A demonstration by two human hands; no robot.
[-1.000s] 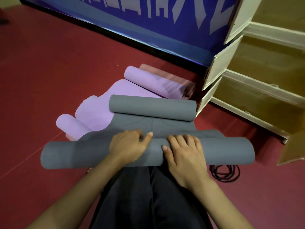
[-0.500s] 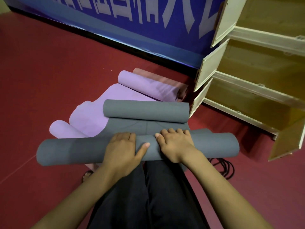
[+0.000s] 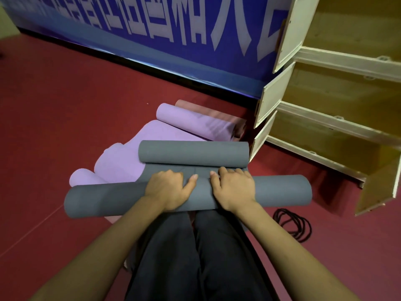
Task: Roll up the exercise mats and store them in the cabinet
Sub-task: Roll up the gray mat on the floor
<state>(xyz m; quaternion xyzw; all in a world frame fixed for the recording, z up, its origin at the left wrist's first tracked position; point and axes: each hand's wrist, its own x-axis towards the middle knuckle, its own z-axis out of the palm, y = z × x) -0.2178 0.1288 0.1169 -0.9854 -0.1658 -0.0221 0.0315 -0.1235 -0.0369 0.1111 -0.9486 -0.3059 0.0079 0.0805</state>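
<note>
Now grey mat (image 3: 282,190), matte, rolled both ends; left hand (image 3: 168,190) & right hand (image 3: 235,189) grip near roll.

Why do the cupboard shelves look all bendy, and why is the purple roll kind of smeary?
Head view: the wide lens bows the cabinet near the frame's edge; the purple roll is smeared at its right end, probably motion blur; the hands and the grey mat stay sharp.
</note>
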